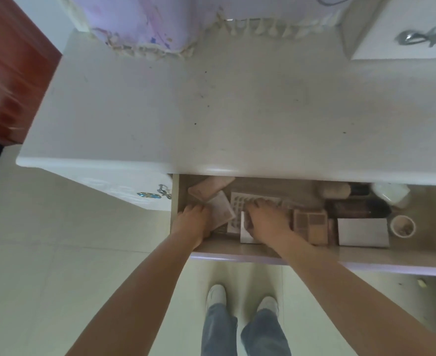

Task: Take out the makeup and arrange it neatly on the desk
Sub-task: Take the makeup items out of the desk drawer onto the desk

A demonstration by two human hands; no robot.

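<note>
The makeup lies in an open drawer (183, 191) under the front edge of the white bench (160, 111). At the drawer's 9 o'clock end sit a pink pouch (209, 186) and a pale flat compact (222, 210), tilted; the left hand (192, 222) curls its fingers onto the compact's near edge, though the grip itself is blurred. Toward 12 o'clock from the right hand (268, 222) is a white gridded palette (240, 201), partly covered by that hand, whose fingers bend down over it and over a small white box (245, 232); whether they hold anything I cannot tell. At 3 o'clock from the right hand lie 1 brown eyeshadow palette (312, 224), 1 grey flat case (362, 232), 1 dark bottle (358, 209) on its side, 1 round open pot (403, 226) and 1 whitish jar (391, 192). The drawer's right end is cut off by the frame, and items at its back are shadowed under the bench lip.
</note>
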